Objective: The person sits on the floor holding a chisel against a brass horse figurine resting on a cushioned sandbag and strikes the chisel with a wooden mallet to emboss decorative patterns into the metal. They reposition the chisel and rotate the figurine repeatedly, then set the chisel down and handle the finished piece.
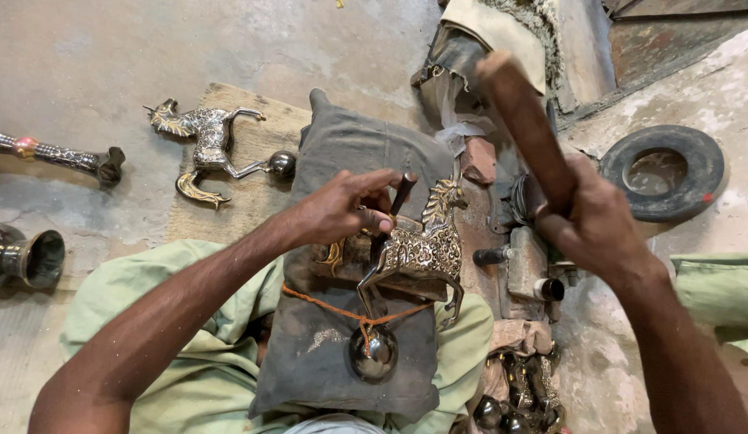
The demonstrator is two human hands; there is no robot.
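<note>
**Chisel on a metal horse, mallet raised**

Nearest to us, our right forearm rises from five o'clock, and the right hand [592,221] is clenched around a wooden mallet [525,120] whose thick brown shaft slants up toward twelve o'clock. Our left hand [342,210], reaching in from eight o'clock, pinches a short dark chisel [402,193] between narrowed fingers and holds it tilted just beside the neck of an engraved metal horse [418,249]. That horse lies at the centre on a dark grey cushion [342,145] across our lap, tied down with an orange cord [342,309]; a round metal ball [373,352] sits on the cushion at six o'clock from it. At ten o'clock a second engraved horse [203,145] rests on a wooden board [269,120]. Farther out at nine o'clock lie a slender decorated metal stem [56,155] and a dark metal vase [24,257]. At two o'clock a black rubber ring [695,173] lies on the concrete floor [108,56].
</note>
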